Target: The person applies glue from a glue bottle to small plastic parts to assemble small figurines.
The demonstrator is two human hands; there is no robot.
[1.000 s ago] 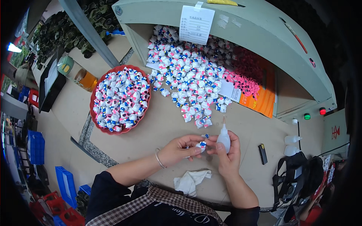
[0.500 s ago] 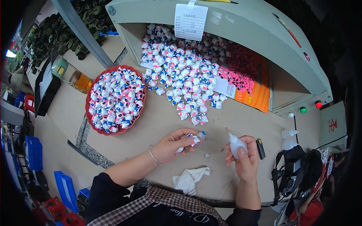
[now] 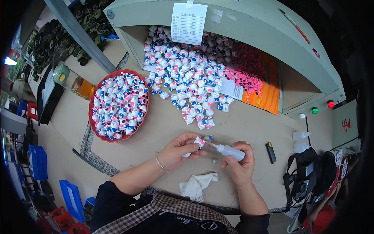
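My left hand [image 3: 180, 149] pinches a small white toy figure [image 3: 199, 142] with pink and blue parts; another white piece [image 3: 186, 155] shows under its fingers. My right hand [image 3: 241, 162] is closed around a translucent white squeeze bottle [image 3: 231, 152]. The bottle lies tilted toward the left, and its thin nozzle tip is at the figure; whether they touch I cannot tell. Just behind the figure, a small grey-blue item [image 3: 208, 138] stands close to my left fingers. A white cloth [image 3: 198, 186] lies in front of my hands, near the table edge.
A red scalloped basket [image 3: 145, 115] full of similar figures stands left. Many more figures [image 3: 191, 84] spill from a grey-green shelf [image 3: 249, 23], beside pink pieces [image 3: 249, 82]. Two white bottles [image 3: 300, 146], a black lighter-like item [image 3: 270, 152] and a black bag [image 3: 302, 171] lie right.
My right hand has moved left and tipped the squeeze bottle from nearly upright to almost flat, bringing its nozzle to the figure. My left hand has stayed in about the same place.
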